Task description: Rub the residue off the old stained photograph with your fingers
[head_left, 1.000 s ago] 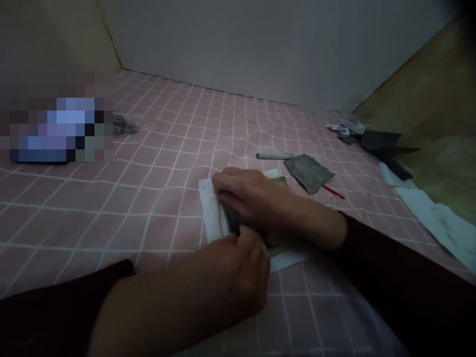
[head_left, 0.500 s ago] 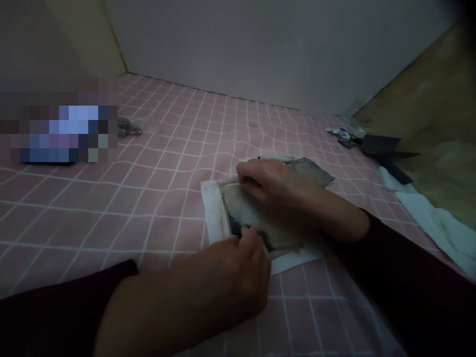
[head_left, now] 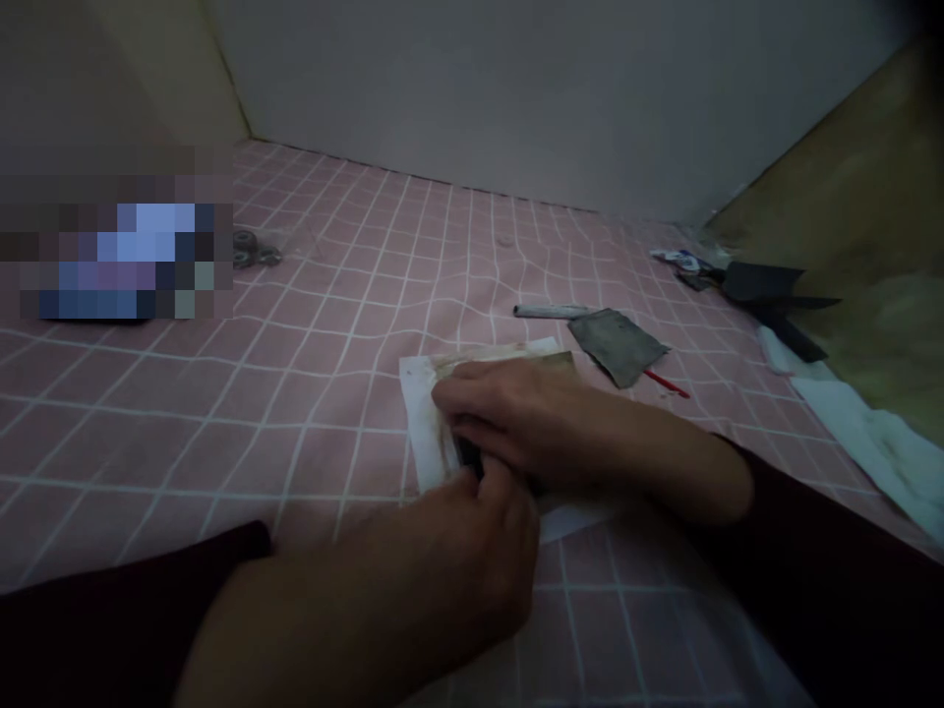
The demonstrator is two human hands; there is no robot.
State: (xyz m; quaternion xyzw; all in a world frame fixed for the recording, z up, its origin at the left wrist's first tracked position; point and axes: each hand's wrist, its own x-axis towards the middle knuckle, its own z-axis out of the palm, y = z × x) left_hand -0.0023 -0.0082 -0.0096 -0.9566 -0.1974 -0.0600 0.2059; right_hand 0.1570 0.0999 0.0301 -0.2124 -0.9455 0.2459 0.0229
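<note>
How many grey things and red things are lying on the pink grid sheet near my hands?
Grey: 2 (metal rod, crumpled scrap)
Red: 1 (thin stick)
Total: 3

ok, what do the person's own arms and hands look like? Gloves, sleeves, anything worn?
The left hand and right hand are bare: no gloves, and no rings, watch or cables show. The left sleeve and right sleeve are long, plain as far as the dim light shows, very dark maroon, ending partway along the forearms.
</note>
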